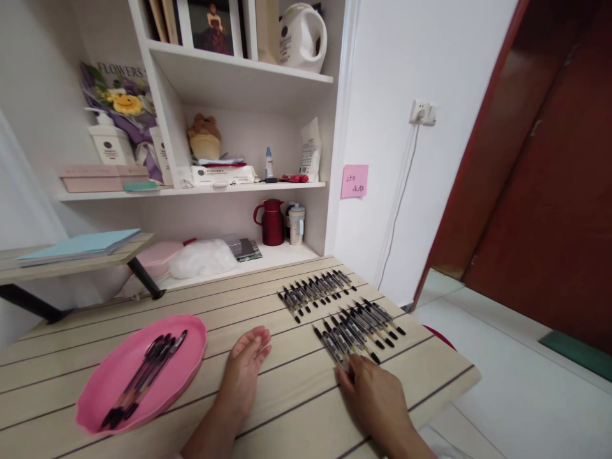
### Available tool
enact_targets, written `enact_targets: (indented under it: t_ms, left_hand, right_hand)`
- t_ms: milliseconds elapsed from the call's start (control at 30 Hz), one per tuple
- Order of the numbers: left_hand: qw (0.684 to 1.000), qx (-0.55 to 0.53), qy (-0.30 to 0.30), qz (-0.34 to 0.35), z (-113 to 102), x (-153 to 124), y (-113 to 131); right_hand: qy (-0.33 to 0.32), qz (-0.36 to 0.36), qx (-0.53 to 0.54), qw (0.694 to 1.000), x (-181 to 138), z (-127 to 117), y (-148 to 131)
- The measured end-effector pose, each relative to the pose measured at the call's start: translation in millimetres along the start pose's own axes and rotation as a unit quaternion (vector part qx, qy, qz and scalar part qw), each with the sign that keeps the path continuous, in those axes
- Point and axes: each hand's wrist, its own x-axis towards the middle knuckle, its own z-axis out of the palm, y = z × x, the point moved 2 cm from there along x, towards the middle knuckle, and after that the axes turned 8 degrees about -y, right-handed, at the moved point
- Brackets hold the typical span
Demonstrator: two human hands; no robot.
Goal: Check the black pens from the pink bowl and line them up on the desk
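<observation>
My left hand (243, 368) lies flat on the wooden table (287, 408), fingers stretched out, holding nothing. My right hand (373, 392) rests at the near end of a row of black pens (356, 330), fingertips curled onto the nearest pen. A second row of black pens (315, 290) lies farther back. To the left sits a pink oval tray (115, 370) with several black pens (143, 376) in it.
White shelves (239, 188) behind the table hold a red jug (272, 222), a cup, bottles, a plush toy and boxes. A raised shelf with blue folders (81, 245) stands at left. The table's right edge drops to a white floor; a red door (549, 191) is right.
</observation>
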Motion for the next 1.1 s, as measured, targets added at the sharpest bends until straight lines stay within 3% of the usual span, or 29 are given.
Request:
enact_targets:
  t_ms: [567,833,933,1000,1100]
  left_hand:
    - [1.000,0.021,-0.013,-0.001,-3,3,-3]
    - [0.999,0.044,-0.013,0.014,-3,2,-3]
    - [0.993,0.108,-0.020,0.034,1,-2,0]
    - [0.974,0.214,-0.021,0.066,3,-4,6]
    - [0.895,0.430,-0.008,0.117,1,-8,29]
  right_hand:
    - [0.047,-0.023,0.010,0.999,-11,-6,4]
    - [0.103,-0.063,0.008,0.993,-26,1,4]
    - [0.107,-0.117,0.018,0.987,-35,7,-9]
    - [0.107,-0.155,0.019,0.982,-40,12,-18]
    - [0.109,-0.182,0.016,0.977,-43,17,-26]
